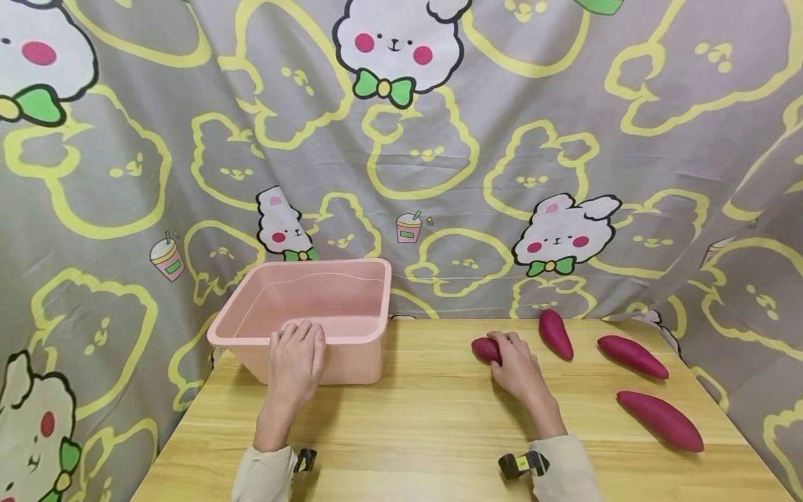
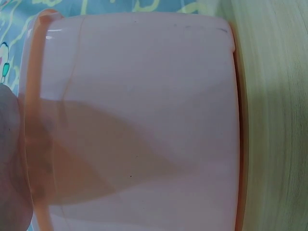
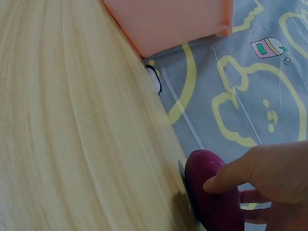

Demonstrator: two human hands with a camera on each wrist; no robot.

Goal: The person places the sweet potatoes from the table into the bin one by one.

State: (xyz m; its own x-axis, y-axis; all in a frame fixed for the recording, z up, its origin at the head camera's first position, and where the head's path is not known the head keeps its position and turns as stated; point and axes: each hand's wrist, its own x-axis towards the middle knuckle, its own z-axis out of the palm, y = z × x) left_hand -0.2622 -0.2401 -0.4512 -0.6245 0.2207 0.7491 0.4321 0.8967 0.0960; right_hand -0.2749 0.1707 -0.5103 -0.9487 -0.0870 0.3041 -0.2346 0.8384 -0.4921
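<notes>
Curtain (image 1: pixel 452 202): cartoon-printed, fills the upper frame.
Desk (image 1: pixel 408 436): wood-grained, spans the lower frame.
Pink bin (image 1: pixel 354 364): stands left of center on the desk.
Left hand (image 1: pixel 295 357): yours curls over the bin's near rim.
Right hand (image 1: pixel 519 366): yours pinches a purple sweet potato (image 1: pixel 485 350), right of center.
Other sweet potatoes (image 1: pixel 660 421): three lie at frame right.

- And there's the tub (image 1: pixel 357 364), left of centre: smooth, faintly glossy plastic!
- Below, smooth wood-grain tabletop (image 1: pixel 414 425)!
- Up top, creased matt cloth curtain (image 1: pixel 401 178)!
- Sweet potatoes (image 1: pixel 661 420), right: smooth, slight sheen!
</notes>
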